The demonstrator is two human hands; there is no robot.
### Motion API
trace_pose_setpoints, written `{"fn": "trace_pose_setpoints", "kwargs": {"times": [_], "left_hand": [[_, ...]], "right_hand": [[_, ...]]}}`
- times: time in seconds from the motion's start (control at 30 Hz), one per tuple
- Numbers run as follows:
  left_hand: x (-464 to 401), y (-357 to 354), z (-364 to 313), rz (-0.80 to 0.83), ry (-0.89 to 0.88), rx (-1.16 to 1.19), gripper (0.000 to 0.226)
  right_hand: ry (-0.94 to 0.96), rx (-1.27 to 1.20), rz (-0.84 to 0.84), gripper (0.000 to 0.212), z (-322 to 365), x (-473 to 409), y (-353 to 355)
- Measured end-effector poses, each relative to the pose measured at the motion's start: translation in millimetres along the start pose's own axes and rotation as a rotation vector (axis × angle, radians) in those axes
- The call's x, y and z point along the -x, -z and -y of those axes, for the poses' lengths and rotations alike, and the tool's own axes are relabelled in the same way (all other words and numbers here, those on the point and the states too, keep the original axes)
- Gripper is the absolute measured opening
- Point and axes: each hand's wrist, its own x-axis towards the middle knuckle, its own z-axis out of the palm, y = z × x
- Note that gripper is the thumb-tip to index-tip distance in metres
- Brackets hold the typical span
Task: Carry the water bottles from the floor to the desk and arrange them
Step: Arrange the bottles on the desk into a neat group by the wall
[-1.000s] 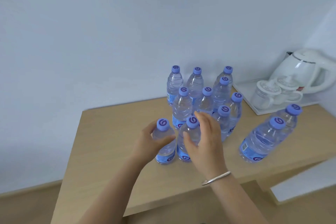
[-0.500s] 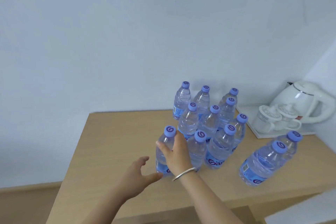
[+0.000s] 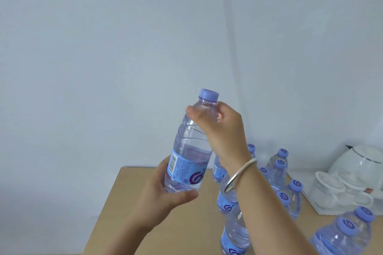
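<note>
Both hands lift one water bottle (image 3: 191, 147) above the table (image 3: 186, 223).
Left hand (image 3: 160, 196) grips its base, right hand (image 3: 219, 128) its neck; other bottles (image 3: 277, 174) at four o'clock.

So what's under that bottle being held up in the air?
The left hand cups the raised bottle at its base, while the right hand grips its neck. Below lies the wooden desk. The bottle's very bottom is hidden by the palm.
</note>
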Motion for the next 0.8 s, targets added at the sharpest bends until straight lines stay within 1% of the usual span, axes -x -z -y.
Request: {"fn": "trace_pose_setpoints", "kwargs": {"times": [0.07, 0.13, 0.2, 0.27, 0.33, 0.37, 0.43, 0.5, 0.6, 0.63, 0.67, 0.7, 0.77, 0.8], "left_hand": [[-4, 6, -19, -0.019, -0.068, 0.058, 0.061], [-7, 10, -32, -0.003, -0.12, 0.121, 0.059], [-12, 13, -43, 0.026, -0.13, 0.209, 0.056], [-17, 15, -55, 0.069, -0.126, 0.338, 0.063], [-22, 19, -64, 0.156, -0.083, 0.499, 0.078], [-25, 22, -67, 0.208, -0.034, 0.603, 0.081], [-27, 23, -74, 0.358, 0.068, 0.791, 0.078], [-25, 16, -82, 0.526, 0.06, 0.793, 0.071], [-26, 11, -83, 0.516, 0.041, 0.712, 0.068], [-27, 12, -82, 0.537, 0.091, 0.678, 0.069], [-26, 14, -84, 0.487, 0.122, 0.624, 0.07], [-25, 16, -85, 0.412, 0.113, 0.557, 0.071], [-20, 17, -86, 0.245, 0.091, 0.324, 0.074], [-18, 16, -88, 0.191, 0.068, 0.23, 0.074]], "right_hand": [[0.03, -0.054, 0.005, 0.028, 21, -8, -1], [0.069, -0.104, 0.047, 0.025, 34, -15, 0], [0.106, -0.14, 0.134, 0.025, 41, -18, 1], [0.125, -0.245, 0.238, 0.034, 44, -19, 3], [0.065, -0.42, 0.292, 0.043, 43, -21, 6], [0.034, -0.491, 0.306, 0.043, 42, -21, 7], [-0.006, -0.552, 0.343, 0.045, 42, -22, 7], [-0.041, -0.596, 0.43, 0.049, 42, -21, 3], [-0.096, -0.686, 0.496, 0.043, 42, -19, -2], [-0.091, -0.696, 0.502, 0.045, 41, -19, -1], [-0.064, -0.687, 0.49, 0.046, 40, -19, 0], [-0.02, -0.66, 0.458, 0.044, 38, -19, 1], [0.04, -0.605, 0.391, 0.042, 35, -21, 3], [0.043, -0.593, 0.38, 0.042, 34, -22, 2]]}}
